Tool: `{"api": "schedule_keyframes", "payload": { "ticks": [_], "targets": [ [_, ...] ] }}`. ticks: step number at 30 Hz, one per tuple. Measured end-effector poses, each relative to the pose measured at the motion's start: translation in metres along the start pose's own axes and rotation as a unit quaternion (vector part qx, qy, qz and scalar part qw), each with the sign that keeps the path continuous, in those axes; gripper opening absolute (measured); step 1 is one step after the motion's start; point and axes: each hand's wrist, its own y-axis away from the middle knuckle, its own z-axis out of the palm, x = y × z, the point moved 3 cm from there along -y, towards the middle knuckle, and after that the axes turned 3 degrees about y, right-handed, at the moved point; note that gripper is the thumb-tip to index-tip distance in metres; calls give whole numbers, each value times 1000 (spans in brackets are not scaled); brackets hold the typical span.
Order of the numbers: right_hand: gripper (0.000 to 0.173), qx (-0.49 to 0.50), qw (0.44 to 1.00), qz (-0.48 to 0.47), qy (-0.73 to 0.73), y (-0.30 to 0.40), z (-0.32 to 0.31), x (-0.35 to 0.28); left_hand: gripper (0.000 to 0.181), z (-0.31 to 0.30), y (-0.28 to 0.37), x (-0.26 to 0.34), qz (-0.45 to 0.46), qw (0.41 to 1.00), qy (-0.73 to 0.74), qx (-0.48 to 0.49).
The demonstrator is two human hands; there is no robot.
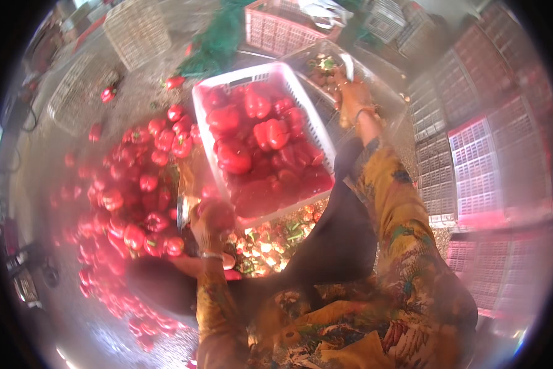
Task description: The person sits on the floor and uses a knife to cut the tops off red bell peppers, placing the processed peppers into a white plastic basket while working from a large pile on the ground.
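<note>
My left hand (207,230) is closed around a red bell pepper (215,214), just beside the near left corner of a white plastic crate (306,106). Red bell peppers (271,133) and pepper pieces lie inside that crate. At the upper right, my right hand (354,96) reaches over a shallow tray (392,87) that holds pepper cores and scraps (322,64). A pale, curved object (348,67), perhaps a knife blade, shows at its fingers; the grip itself is hard to make out.
A large heap of red peppers (133,198) spreads over the floor at the left. Pepper scraps (267,249) lie between the legs. Stacked plastic crates (477,161) line the right side. A pink crate (281,30) and green netting (216,41) are at the top.
</note>
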Motion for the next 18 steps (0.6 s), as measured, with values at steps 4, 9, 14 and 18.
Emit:
{"api": "schedule_keyframes", "payload": {
  "ticks": [4, 9, 14, 18],
  "targets": [
    [40, 33, 992, 21, -118, 7, 5, 28, 43, 45, 29, 51, 115, 987, -12, 112],
    [24, 22, 972, 30, -234, 17, 5, 16, 65, 205, 29, 69, 453, 802, -340, -192],
    [31, -34, 993, 59, -99, 13, 34, 22, 78, 274, -4, -74, 487, 611, -582, -225],
    [42, -68, 985, -66, 141, -7, 77, 81, 74, 275, -10, -81, 456, 678, -523, -245]
  ]
}}
